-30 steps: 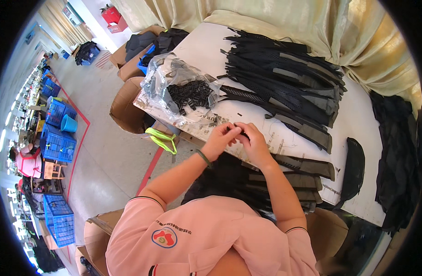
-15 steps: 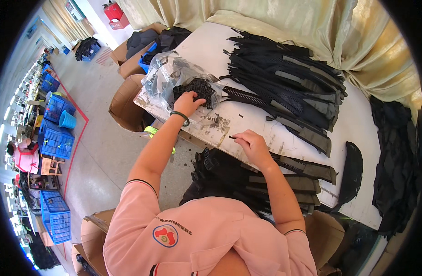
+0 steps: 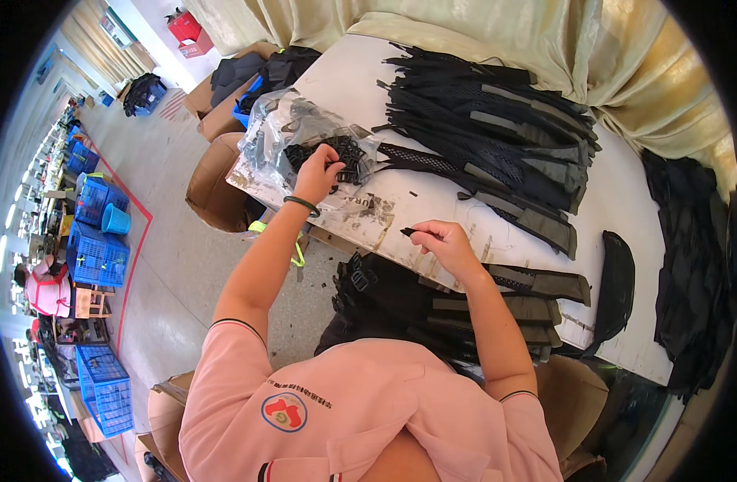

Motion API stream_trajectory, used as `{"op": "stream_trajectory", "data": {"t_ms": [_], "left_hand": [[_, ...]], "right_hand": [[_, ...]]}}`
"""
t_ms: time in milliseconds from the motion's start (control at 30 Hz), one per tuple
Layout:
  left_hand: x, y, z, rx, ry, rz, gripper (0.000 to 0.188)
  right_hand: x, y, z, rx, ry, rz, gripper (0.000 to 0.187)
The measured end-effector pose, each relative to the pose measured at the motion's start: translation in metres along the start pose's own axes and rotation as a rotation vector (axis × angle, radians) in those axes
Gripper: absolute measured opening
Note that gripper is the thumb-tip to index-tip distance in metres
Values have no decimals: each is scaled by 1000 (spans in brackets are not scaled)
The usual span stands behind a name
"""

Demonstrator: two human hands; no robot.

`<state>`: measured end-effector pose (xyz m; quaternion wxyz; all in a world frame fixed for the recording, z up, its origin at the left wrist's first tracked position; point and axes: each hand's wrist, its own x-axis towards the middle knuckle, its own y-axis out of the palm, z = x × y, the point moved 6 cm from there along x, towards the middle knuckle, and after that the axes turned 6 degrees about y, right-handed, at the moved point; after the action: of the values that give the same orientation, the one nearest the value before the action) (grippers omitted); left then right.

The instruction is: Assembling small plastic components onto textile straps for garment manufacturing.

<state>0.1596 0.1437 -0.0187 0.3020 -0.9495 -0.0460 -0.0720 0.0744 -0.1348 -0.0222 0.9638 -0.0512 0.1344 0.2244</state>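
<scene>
A clear plastic bag (image 3: 265, 128) lies open at the table's left end, with a heap of small black plastic pieces (image 3: 350, 151) in its mouth. My left hand (image 3: 316, 175) is at the heap's near edge, thumb and fingers drawn together; what they may pinch is hidden. Over the table's near edge, my right hand (image 3: 446, 247) pinches a small black piece (image 3: 408, 231) between thumb and fingertips, its dark end poking out to the left. Another small black piece (image 3: 413, 194) lies on the white tabletop between the hands and the straps.
A pile of black mesh straps with grey ends (image 3: 497, 136) covers the table's (image 3: 617, 177) far middle. More straps (image 3: 497, 313) hang below the near edge. A black curved pouch (image 3: 615, 285) lies at right. Cardboard boxes (image 3: 212, 181) stand left; curtains hang behind.
My left hand has lifted slightly, its fingers drawing closer together. The small black piece in my right hand now shows more clearly beyond the fingertips. The whole view has shifted a little.
</scene>
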Motion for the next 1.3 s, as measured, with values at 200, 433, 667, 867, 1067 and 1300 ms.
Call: {"op": "stream_trajectory", "data": {"t_ms": [200,433,667,867,1067,1300], "left_hand": [[-44,27,-64,-636,-27,233,31],[-104,77,-91,-1330,-281,510,15],[-120,100,-91,-1426,-381,583,19],[-126,104,-93,-1511,-448,599,22],[-124,109,-98,-1530,-419,604,21],[-123,109,-99,-1520,-395,568,18]], "right_hand": [[-2,0,1,2,-37,46,17],[-14,1,13,178,-13,102,16],[-24,0,14,257,6,188,11],[-25,-1,14,283,6,171,11],[-28,3,11,333,10,240,14],[-31,3,15,232,-23,184,14]]}}
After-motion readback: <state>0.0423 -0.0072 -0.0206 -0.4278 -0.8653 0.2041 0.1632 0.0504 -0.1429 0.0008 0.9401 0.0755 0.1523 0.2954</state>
